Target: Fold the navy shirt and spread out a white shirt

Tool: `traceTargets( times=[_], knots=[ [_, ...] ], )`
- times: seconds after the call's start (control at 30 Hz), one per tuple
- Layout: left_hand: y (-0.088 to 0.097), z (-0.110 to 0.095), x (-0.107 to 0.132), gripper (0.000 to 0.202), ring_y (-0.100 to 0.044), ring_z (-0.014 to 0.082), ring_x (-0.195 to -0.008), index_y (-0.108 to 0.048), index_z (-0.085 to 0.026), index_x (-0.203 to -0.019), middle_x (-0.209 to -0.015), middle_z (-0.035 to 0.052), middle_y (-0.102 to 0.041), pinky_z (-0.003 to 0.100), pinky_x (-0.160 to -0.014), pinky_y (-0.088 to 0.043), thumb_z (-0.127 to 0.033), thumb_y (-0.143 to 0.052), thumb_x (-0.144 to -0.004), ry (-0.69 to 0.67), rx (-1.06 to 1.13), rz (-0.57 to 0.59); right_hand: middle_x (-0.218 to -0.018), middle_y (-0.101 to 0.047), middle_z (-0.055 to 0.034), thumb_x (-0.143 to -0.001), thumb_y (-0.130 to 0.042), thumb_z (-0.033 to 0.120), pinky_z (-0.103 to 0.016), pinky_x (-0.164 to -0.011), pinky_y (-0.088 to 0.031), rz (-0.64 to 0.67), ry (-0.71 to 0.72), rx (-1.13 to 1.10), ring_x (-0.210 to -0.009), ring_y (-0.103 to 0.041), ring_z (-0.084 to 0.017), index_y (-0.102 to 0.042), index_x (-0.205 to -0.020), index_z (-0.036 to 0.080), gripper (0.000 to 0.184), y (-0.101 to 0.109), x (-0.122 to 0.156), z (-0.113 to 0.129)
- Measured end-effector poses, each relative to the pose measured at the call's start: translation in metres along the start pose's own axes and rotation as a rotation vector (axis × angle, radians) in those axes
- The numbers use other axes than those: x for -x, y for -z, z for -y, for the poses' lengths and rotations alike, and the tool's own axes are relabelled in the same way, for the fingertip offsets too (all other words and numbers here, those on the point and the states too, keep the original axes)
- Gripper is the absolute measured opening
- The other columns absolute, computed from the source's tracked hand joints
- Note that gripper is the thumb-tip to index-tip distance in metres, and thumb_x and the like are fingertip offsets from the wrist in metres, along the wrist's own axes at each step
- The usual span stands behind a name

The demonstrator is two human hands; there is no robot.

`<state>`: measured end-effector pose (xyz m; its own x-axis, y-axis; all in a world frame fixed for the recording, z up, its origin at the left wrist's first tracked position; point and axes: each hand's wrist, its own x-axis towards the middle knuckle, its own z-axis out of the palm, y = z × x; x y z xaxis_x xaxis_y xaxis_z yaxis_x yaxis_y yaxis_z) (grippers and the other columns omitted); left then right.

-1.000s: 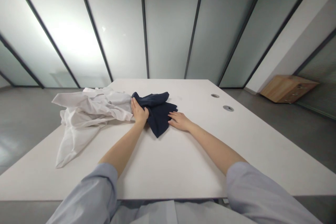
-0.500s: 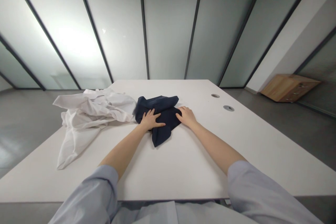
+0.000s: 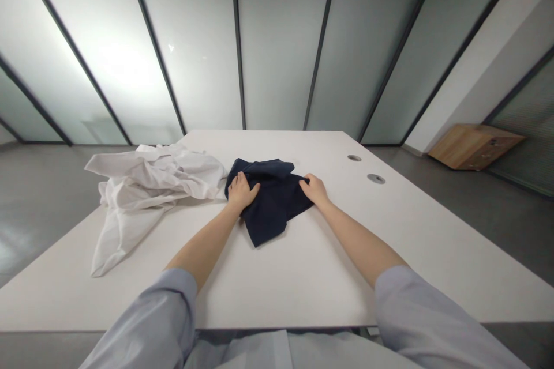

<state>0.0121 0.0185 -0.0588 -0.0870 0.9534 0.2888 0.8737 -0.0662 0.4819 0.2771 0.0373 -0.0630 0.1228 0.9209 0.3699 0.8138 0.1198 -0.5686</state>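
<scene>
Two hands rest on the dark navy cloth (image 3: 270, 199) mid-bench: the left hand (image 3: 240, 191) has shifted to its left edge, fingers curled on fabric; the right hand (image 3: 314, 189) presses its right edge. The cloth now lies wider, beside the white garment (image 3: 147, 190).

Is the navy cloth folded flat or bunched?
Bunched: the navy cloth lies rumpled, uneven, under the left hand and right hand.

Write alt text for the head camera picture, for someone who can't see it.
Two bare hands rest on a dark blue cloth on a white table, the left hand at its left edge and the right hand at its right edge. A crumpled white garment lies just left of it.
</scene>
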Motion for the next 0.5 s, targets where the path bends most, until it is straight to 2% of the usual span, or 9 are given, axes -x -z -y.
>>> traceTargets(
  times=[0.1,0.17,0.2,0.27,0.33,0.4,0.43,0.47,0.5],
  knots=[
    [0.006,0.005,-0.002,0.079,-0.025,0.037,-0.141,-0.027,-0.006,-0.146,-0.152,0.0252,-0.029,0.051,-0.112,-0.023,-0.041,-0.057,-0.082,-0.04,0.043,-0.17,-0.074,-0.065,-0.0047,-0.079,-0.045,0.035,-0.034,-0.073,-0.045,-0.18,-0.128,-0.235,-0.077,-0.057,-0.023,-0.058,-0.073,0.023,0.019,0.008,-0.004,0.0],
    [0.01,0.0,0.002,0.078,-0.024,0.0334,-0.142,-0.028,-0.011,-0.148,-0.153,0.0203,-0.029,0.047,-0.114,-0.021,-0.041,-0.057,-0.082,-0.2,0.063,-0.223,-0.07,-0.062,-0.0027,-0.079,-0.043,0.036,-0.033,-0.073,-0.045,-0.27,-0.128,-0.382,-0.076,-0.055,-0.022,-0.054,-0.07,0.024,0.019,0.013,-0.004,0.006],
    [0.011,-0.004,0.005,0.078,-0.025,0.032,-0.142,-0.028,-0.013,-0.148,-0.154,0.0182,-0.029,0.046,-0.115,-0.022,-0.042,-0.058,-0.082,-0.302,0.062,-0.214,-0.071,-0.062,-0.0018,-0.079,-0.043,0.037,-0.032,-0.074,-0.045,-0.262,-0.086,-0.454,-0.077,-0.055,-0.022,-0.053,-0.07,0.024,0.019,0.015,-0.002,0.011],
    [0.014,-0.016,0.012,0.083,-0.027,0.0318,-0.141,-0.028,-0.016,-0.149,-0.155,0.0158,-0.027,0.045,-0.114,-0.024,-0.045,-0.062,-0.079,-0.503,0.042,-0.135,-0.075,-0.063,0.0001,-0.078,-0.046,0.037,-0.031,-0.077,-0.045,-0.076,0.066,-0.572,-0.08,-0.056,-0.02,-0.054,-0.071,0.024,0.017,0.019,0.006,0.026],
    [0.014,-0.025,0.018,0.088,-0.027,0.0336,-0.14,-0.032,-0.019,-0.148,-0.157,0.0141,-0.023,0.047,-0.113,-0.026,-0.042,-0.069,-0.072,-0.659,0.012,-0.007,-0.078,-0.064,0.0015,-0.075,-0.052,0.037,-0.031,-0.077,-0.046,0.303,0.233,-0.621,-0.08,-0.058,-0.02,-0.058,-0.072,0.023,0.015,0.022,0.015,0.042],
    [0.013,-0.029,0.02,0.079,-0.032,0.033,-0.138,-0.042,-0.023,-0.143,-0.155,0.0114,-0.028,0.046,-0.111,-0.03,-0.03,-0.071,-0.069,-0.731,-0.004,0.122,-0.078,-0.066,0.0012,-0.073,-0.057,0.037,-0.031,-0.074,-0.047,0.67,0.312,-0.614,-0.077,-0.059,-0.02,-0.063,-0.074,0.022,0.016,0.021,0.021,0.053],
    [0.012,-0.028,0.02,0.071,-0.038,0.0316,-0.135,-0.049,-0.025,-0.137,-0.151,0.0103,-0.036,0.045,-0.11,-0.032,-0.023,-0.069,-0.068,-0.728,0.0,0.175,-0.078,-0.067,0.0002,-0.073,-0.057,0.037,-0.031,-0.073,-0.047,0.76,0.308,-0.616,-0.076,-0.06,-0.02,-0.065,-0.075,0.021,0.018,0.02,0.023,0.056],
    [0.011,-0.027,0.02,0.064,-0.044,0.0298,-0.129,-0.056,-0.025,-0.131,-0.144,0.0095,-0.046,0.043,-0.108,-0.036,-0.017,-0.065,-0.068,-0.707,0.014,0.214,-0.078,-0.068,-0.0011,-0.075,-0.055,0.036,-0.032,-0.074,-0.048,0.768,0.287,-0.627,-0.076,-0.061,-0.02,-0.067,-0.076,0.02,0.02,0.018,0.023,0.056],
    [0.01,-0.025,0.019,0.057,-0.051,0.0281,-0.122,-0.061,-0.024,-0.124,-0.134,0.0091,-0.055,0.041,-0.105,-0.04,-0.014,-0.062,-0.068,-0.671,0.042,0.236,-0.079,-0.069,-0.0023,-0.079,-0.051,0.036,-0.033,-0.076,-0.049,0.704,0.261,-0.635,-0.079,-0.063,-0.021,-0.067,-0.076,0.02,0.023,0.016,0.021,0.054]
  ],
)
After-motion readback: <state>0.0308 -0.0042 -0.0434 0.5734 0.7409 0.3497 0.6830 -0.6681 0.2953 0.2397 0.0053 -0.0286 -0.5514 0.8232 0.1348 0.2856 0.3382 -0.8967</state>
